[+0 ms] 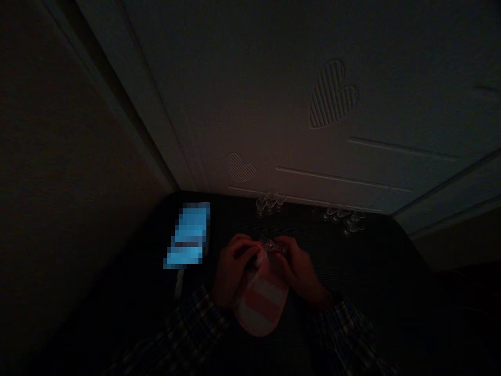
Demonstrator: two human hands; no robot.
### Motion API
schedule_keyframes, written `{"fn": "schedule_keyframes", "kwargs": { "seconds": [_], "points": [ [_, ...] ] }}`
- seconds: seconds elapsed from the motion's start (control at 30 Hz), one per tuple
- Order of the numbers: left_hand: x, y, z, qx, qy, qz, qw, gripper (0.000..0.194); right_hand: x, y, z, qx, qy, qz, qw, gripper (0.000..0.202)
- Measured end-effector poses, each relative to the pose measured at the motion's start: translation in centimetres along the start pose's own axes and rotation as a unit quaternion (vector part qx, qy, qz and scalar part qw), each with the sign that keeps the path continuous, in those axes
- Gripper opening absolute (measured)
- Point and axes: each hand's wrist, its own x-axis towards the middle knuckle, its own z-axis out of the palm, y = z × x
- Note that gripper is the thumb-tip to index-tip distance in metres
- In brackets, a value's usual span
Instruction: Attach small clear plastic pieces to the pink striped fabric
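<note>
A red-and-white striped bag (263,305) hangs between my hands over the dark table, its rounded end toward me. My left hand (234,266) is closed, thumb and fingers pinching the gathered upper part of the bag. On the other side, my right hand (300,269) curls around its upper right edge. A clear, shiny piece (270,244) shows between the fingertips at the top; the dim light hides whether it is glass or plastic.
Small clear stemmed glasses (270,202) stand at the table's back edge, and another group of glasses (346,218) stands farther right. A lit, pixelated screen (188,235) lies at left with a pale cable (179,282). Behind rises a panel (274,104) with raised hearts.
</note>
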Motion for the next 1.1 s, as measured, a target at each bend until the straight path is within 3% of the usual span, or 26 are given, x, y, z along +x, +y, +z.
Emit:
{"fn": "schedule_keyframes", "kwargs": {
  "seconds": [0.2, 0.4, 0.73, 0.83, 0.93, 1.1],
  "points": [
    [-0.1, 0.2, 0.0, 0.002, 0.007, 0.005, 1.0, 0.01, 0.5, 0.2, 0.3, 0.002, 0.059, -0.018, 0.998, 0.028],
    [0.1, 0.5, -0.2, 0.0, 0.015, -0.025, 1.0, 0.012, 0.6, -0.1, 0.2, 0.022, 0.057, -0.072, 0.996, 0.022],
    [0.0, 0.7, -0.2, -0.012, 0.074, -0.028, 0.997, 0.017, 0.1, 0.0, -0.4, 0.022, 0.119, -0.061, 0.991, 0.023],
    [-0.1, 0.7, -0.4, -0.011, 0.097, -0.034, 0.995, 0.019, -0.3, -0.1, -0.5, 0.001, 0.098, -0.105, 0.99, 0.023],
    [-0.1, 0.9, -0.3, -0.013, 0.086, -0.041, 0.995, 0.019, -0.6, -0.3, -0.3, -0.014, 0.048, -0.146, 0.988, 0.026],
    [-0.4, 1.8, 0.3, -0.051, 0.044, -0.043, 0.997, 0.023, -0.5, -0.2, -0.1, -0.024, 0.05, -0.13, 0.99, 0.026]
  ]
}}
